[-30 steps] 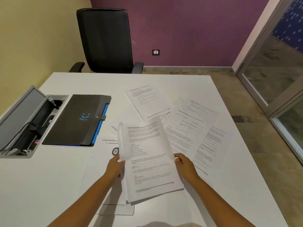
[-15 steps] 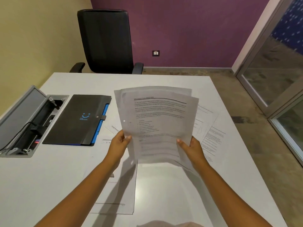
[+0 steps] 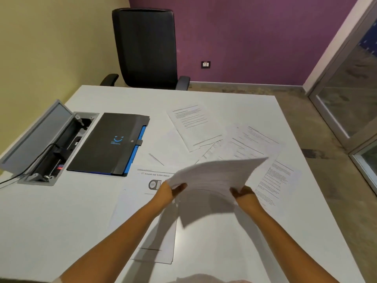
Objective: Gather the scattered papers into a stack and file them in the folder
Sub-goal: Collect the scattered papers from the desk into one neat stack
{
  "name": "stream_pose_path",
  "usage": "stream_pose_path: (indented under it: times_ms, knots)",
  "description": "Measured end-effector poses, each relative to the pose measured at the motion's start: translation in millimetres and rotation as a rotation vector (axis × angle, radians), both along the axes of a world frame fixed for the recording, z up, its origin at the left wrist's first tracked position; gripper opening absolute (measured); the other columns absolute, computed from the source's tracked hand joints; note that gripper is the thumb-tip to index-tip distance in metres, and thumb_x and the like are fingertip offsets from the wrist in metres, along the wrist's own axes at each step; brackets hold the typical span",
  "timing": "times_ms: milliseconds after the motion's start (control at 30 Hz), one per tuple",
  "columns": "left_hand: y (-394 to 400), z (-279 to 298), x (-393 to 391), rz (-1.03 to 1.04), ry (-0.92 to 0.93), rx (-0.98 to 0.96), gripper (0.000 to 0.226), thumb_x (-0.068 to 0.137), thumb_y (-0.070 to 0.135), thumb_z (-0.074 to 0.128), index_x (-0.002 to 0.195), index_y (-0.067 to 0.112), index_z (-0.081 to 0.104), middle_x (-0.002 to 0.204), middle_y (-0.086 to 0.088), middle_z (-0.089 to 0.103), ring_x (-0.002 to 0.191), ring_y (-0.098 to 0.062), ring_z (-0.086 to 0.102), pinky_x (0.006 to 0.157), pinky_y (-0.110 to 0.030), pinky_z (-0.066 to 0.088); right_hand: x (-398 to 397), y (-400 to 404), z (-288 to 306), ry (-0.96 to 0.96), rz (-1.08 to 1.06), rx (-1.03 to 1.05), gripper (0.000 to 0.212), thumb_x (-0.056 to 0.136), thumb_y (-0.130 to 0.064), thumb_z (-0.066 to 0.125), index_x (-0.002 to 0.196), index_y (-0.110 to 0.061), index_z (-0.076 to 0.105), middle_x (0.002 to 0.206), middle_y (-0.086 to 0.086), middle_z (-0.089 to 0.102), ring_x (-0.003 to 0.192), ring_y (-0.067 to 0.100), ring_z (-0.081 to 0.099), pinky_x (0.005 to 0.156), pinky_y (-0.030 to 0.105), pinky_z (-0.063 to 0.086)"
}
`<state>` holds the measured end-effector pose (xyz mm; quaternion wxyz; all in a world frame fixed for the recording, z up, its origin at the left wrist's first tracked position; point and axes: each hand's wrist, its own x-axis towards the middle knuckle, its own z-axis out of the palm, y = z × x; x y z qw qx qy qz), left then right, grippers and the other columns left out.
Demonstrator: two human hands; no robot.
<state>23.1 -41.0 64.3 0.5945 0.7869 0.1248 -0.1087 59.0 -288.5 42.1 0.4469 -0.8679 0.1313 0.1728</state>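
Observation:
I hold a small stack of white printed papers (image 3: 214, 174) above the white table (image 3: 61, 221), tilted almost flat and blurred. My left hand (image 3: 169, 190) grips its near left corner and my right hand (image 3: 242, 193) grips its near right corner. Loose sheets lie scattered on the table: one at the back (image 3: 191, 125), several overlapping at the right (image 3: 271, 160), and one under my left forearm (image 3: 146, 211). A closed black folder (image 3: 110, 141) with blue edging and a blue smile logo lies to the left.
An open grey cable box (image 3: 36, 144) with wires is set into the table at the far left. A black office chair (image 3: 146, 48) stands behind the table's far edge. Glass doors (image 3: 346, 94) are at the right.
The held stack, first lifted from the table to upright facing me, has now tipped down and forward to nearly flat. Both hands keep their grip.

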Motion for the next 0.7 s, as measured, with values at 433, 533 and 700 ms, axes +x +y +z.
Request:
stream_pose_path:
  times_ms: [433, 533, 700]
  knots:
    - [99, -53, -60, 0.666, 0.441, 0.636, 0.051, 0.082, 0.026, 0.066, 0.123, 0.001, 0.048, 0.126, -0.025, 0.049, 0.116, -0.045, 0.048, 0.092, -0.054, 0.042, -12, 18, -8, 0.153, 0.124, -0.033, 0.037, 0.097, -0.018, 0.043, 0.131, -0.003, 0.046, 0.130, 0.018, 0.055, 0.115, 0.033, 0.054, 0.094, 0.035, 0.044]
    - [104, -59, -72, 0.730, 0.540, 0.666, 0.052, 0.087, 0.030, 0.059, 0.124, -0.004, 0.046, 0.127, -0.029, 0.044, 0.118, -0.046, 0.042, 0.093, -0.056, 0.040, -23, 33, -16, 0.189, 0.186, -0.014, 0.035, 0.096, -0.017, 0.045, 0.128, -0.003, 0.049, 0.128, 0.017, 0.057, 0.114, 0.030, 0.056, 0.096, 0.035, 0.046]
    - [92, -62, -77, 0.620, 0.530, 0.713, 0.051, 0.090, 0.038, 0.052, 0.120, -0.003, 0.049, 0.125, -0.027, 0.047, 0.117, -0.044, 0.044, 0.094, -0.053, 0.040, -40, 63, -30, 0.213, 0.285, -0.009, 0.036, 0.095, -0.012, 0.046, 0.129, -0.004, 0.048, 0.131, 0.013, 0.055, 0.117, 0.026, 0.054, 0.095, 0.027, 0.043]
